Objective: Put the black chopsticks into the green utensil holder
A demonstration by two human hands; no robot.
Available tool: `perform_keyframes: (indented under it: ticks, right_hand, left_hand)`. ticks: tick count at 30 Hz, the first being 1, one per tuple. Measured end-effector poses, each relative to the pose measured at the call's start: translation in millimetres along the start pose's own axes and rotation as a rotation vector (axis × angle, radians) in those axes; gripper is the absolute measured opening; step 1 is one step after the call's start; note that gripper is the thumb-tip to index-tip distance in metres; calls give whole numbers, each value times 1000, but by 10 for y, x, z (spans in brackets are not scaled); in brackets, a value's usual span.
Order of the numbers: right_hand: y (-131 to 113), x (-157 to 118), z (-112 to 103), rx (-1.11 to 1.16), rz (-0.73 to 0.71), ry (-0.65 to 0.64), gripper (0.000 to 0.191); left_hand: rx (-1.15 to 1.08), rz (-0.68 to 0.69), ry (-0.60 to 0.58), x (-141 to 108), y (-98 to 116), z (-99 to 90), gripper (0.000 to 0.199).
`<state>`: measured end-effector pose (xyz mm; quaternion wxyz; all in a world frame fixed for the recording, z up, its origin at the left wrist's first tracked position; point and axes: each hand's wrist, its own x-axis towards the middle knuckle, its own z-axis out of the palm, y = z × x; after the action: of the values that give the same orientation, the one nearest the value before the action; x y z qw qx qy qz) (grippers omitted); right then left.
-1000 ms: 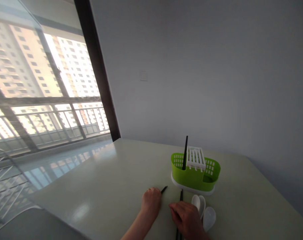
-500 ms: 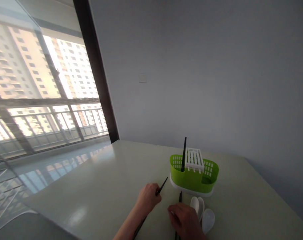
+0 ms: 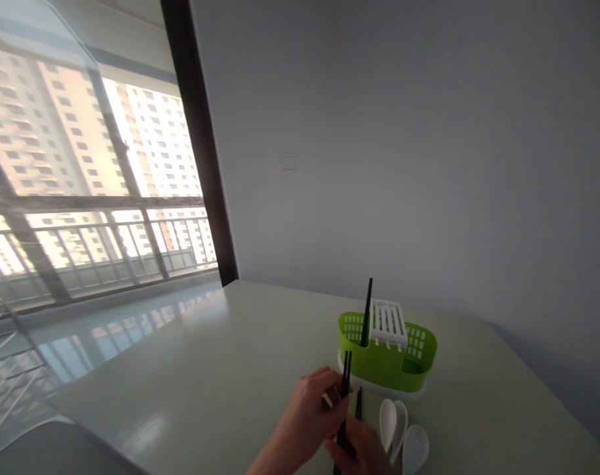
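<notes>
A pair of black chopsticks point(image 3: 346, 373) points up and away from me, with its two tips side by side. My left hand point(image 3: 310, 410) is closed round their upper part. Lower down, my right hand point(image 3: 363, 450) pinches the same chopsticks, the fingers partly hidden at the bottom edge. More black chopsticks point(image 3: 359, 404) lie on the table, mostly covered by the right hand. Just to its right are white spoons, two close together point(image 3: 387, 422) and one apart point(image 3: 415, 447).
A green utensil basket point(image 3: 379, 366) with a white base and white slotted rack point(image 3: 389, 323) stands beyond my hands. Black chopsticks point(image 3: 367, 313) lean upright in its left compartment. The pale table point(image 3: 205, 382) meets a grey wall; a glazed balcony is left.
My left hand has moved right, towards my right hand, and its chopsticks have swung more upright. Now both hands are on the chopsticks. The view has shifted slightly.
</notes>
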<state>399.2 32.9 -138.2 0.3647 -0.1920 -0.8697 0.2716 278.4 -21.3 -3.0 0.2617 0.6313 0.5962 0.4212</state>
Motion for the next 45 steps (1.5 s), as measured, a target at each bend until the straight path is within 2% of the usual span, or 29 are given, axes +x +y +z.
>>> perform_keyframes:
  ticks: [5,11,17,22,26,30,34,37,39,41,45]
  right_hand:
    - [24,11,-18,-16,-72,70,25]
    - [36,16,-37,34,-46,-10,17]
    - [115,4,-3,56,-26,-50,13]
    - [65,29,-30,97,-2,-71,16]
    - [36,43,-57,73,-17,-52,18]
    - [42,29,-103,-7,-13,48,21]
    - [44,20,-173,-52,51,154,25]
    - [62,18,-191,-71,68,176,23]
    - [92,15,-179,-99,50,171,21]
    - [135,13,-159,-133,31,144,19]
    - [240,18,-110,-205,-30,142,15]
  left_hand:
    - [-24,-26,-155,-87,46,-171,14]
    - [27,-30,-154,-54,4,-257,16]
    - [131,22,-173,-6,98,-320,14]
    - [119,44,-213,17,112,-326,15]
    - [121,56,-209,45,101,-346,15]
    - [137,100,-91,132,228,-593,17]
    - [135,195,135,374,525,-961,27]
    - [159,291,227,721,680,-1047,31]
    - [206,325,210,1016,668,-969,29]
    - [279,320,171,1312,564,-813,27]
    - [459,207,124,1737,252,-442,24]
